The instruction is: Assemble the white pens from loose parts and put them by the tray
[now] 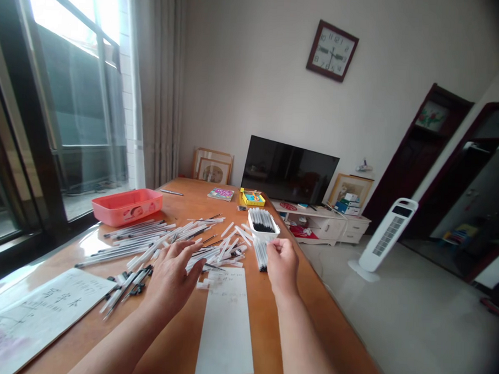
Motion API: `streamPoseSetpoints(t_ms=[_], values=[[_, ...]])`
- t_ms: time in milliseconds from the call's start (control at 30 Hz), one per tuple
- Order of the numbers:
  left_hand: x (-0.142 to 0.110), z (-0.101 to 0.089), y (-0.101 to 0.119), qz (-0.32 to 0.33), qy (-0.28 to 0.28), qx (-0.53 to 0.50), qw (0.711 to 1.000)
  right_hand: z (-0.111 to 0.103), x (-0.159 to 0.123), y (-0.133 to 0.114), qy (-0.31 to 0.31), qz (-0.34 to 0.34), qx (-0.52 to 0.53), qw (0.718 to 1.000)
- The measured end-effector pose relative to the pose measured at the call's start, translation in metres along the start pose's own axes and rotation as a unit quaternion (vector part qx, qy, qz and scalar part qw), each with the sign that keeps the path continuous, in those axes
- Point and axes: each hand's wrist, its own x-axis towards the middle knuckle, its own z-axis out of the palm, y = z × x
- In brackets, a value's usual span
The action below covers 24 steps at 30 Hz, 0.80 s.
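Pens (215, 255) lie under the open left hand (169, 277); right hand (282, 265), half-curled, grip unclear, beside a tub (264, 234).

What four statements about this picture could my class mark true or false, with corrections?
1. The left hand is over loose pens. True.
2. The white tub has no pens in it. False: pens stand in it.
3. The pink tray sits on the floor. False: it sits on the table.
4. The television screen is dark. True.
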Motion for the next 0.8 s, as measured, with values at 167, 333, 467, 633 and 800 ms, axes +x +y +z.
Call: streamPoseSetpoints(t_ms=[167,333,467,633,800], values=[[0.000,0.002,-0.003,-0.009,-0.009,-0.002,1.000,-0.026,0.024,0.021,0.048,0.052,-0.146,0.987],[0.001,0.001,-0.003,-0.014,-0.028,-0.004,1.000,-0.028,0.023,0.020,0.016,0.100,-0.271,0.957],[0.002,0.001,-0.003,-0.009,-0.031,-0.010,0.999,-0.025,0.021,0.020,-0.022,0.122,-0.323,0.938],[0.002,0.001,-0.003,-0.015,-0.034,-0.020,0.999,-0.024,0.021,0.024,-0.071,0.134,-0.347,0.925],[0.002,0.002,-0.005,-0.027,-0.045,-0.023,0.998,-0.025,0.021,0.020,-0.053,0.129,-0.327,0.935]])
